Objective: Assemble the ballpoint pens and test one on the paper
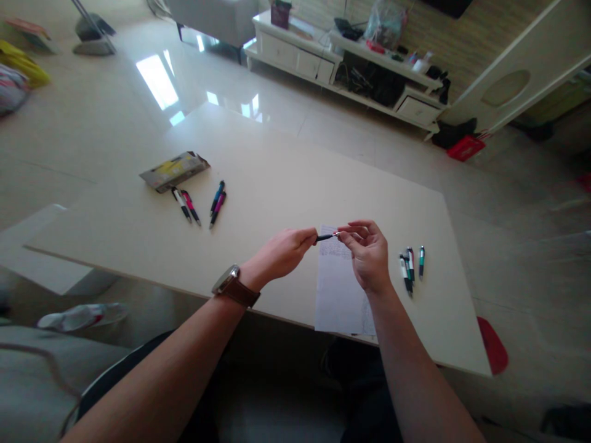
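Observation:
Both hands hold one dark pen (325,237) level above the cream table (277,184). My left hand (284,252), with a watch on its wrist, pinches the pen's left end. My right hand (367,252) pinches the other end with its fingertips. Under the hands a sheet of written paper (339,295) lies at the table's near edge. Three green and white pens (410,267) lie just right of my right hand. Several pens, pink, blue and white (201,204), lie further left beside a flat pen package (174,170).
The table's near edge runs just above my lap. A glossy tiled floor surrounds the table. A white low cabinet (341,67) with cluttered shelves stands at the back, a red object (492,346) lies on the floor at right, and a grey cushion (32,375) sits at bottom left.

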`<action>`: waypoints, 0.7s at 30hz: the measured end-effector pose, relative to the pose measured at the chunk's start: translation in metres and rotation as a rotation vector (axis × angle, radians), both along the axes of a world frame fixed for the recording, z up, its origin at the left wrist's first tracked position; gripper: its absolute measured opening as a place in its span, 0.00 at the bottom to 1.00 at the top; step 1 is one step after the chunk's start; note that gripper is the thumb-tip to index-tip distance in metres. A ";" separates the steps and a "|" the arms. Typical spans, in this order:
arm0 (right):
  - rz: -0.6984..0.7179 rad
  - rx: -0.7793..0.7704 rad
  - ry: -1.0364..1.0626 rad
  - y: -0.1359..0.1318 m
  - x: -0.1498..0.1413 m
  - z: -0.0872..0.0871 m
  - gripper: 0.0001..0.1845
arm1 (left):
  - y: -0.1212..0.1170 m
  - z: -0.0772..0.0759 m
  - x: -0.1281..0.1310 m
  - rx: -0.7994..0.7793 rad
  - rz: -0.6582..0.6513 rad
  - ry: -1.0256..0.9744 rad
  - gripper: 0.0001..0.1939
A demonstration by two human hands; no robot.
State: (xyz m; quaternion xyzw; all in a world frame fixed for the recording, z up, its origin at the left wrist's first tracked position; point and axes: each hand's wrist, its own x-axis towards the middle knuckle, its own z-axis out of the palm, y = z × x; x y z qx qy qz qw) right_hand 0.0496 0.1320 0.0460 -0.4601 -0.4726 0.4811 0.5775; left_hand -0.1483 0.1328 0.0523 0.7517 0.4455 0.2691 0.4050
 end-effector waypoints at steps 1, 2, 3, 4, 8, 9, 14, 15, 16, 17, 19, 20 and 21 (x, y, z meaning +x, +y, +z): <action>0.002 0.004 -0.009 0.000 0.000 0.000 0.17 | 0.000 0.000 0.000 -0.002 0.001 0.002 0.17; 0.004 0.009 -0.023 -0.001 -0.001 -0.001 0.17 | 0.000 0.000 0.000 -0.005 0.000 0.006 0.17; 0.005 0.014 -0.039 -0.001 -0.001 -0.002 0.16 | 0.000 0.001 0.001 -0.006 -0.003 0.013 0.17; 0.006 0.018 -0.056 -0.001 -0.002 -0.003 0.16 | 0.000 0.001 0.001 -0.002 -0.005 0.025 0.17; 0.019 0.008 -0.118 -0.002 -0.004 -0.004 0.17 | -0.002 0.001 0.000 0.022 0.019 0.122 0.16; 0.021 0.001 -0.133 -0.003 -0.004 -0.003 0.17 | -0.003 0.001 0.000 0.030 0.030 0.150 0.15; 0.061 -0.041 -0.243 -0.003 -0.001 -0.002 0.18 | -0.004 0.001 -0.001 0.088 0.051 0.230 0.11; 0.072 -0.044 -0.265 -0.003 -0.001 -0.002 0.18 | -0.004 0.001 -0.001 0.093 0.050 0.239 0.11; 0.083 -0.045 -0.282 -0.003 0.000 -0.002 0.17 | -0.005 0.002 -0.001 0.095 0.047 0.250 0.11; 0.094 -0.045 -0.295 -0.003 0.000 -0.002 0.17 | -0.005 0.002 -0.001 0.096 0.043 0.260 0.11; 0.116 -0.045 -0.318 -0.004 0.000 -0.003 0.16 | -0.005 0.002 -0.001 0.098 0.034 0.284 0.11; 0.129 -0.046 -0.338 -0.004 0.000 -0.003 0.16 | -0.005 0.002 -0.001 0.101 0.030 0.299 0.11; 0.145 -0.051 -0.364 -0.005 0.000 -0.003 0.15 | -0.005 0.002 -0.001 0.105 0.021 0.315 0.12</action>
